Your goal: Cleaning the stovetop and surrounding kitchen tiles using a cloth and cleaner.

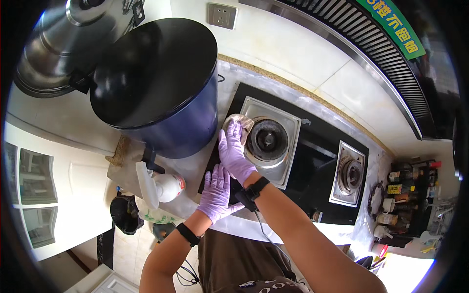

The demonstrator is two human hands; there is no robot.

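Note:
My right hand (235, 155), in a purple glove, presses a dirty cloth (242, 122) on the left part of the black gas cooktop (315, 150). The cloth touches the steel drip tray (273, 172) beside the left burner (269, 139). My left hand (217, 196), gloved alike, lies with flat fingers on the cooktop's front left corner and holds nothing. To its left a white spray bottle (170, 186) stands on the counter. The second burner (351, 175), with a brown-stained tray, is at the right end. What lies under my right palm is hidden.
A big dark blue lidded pot (176, 117) crowds the left side, with a large steel lid (69, 47) behind it. A range hood (370, 69) overhangs the back right. Bottles and jars fill a rack (410, 201) at right. A black-lined bin (126, 214) stands below left.

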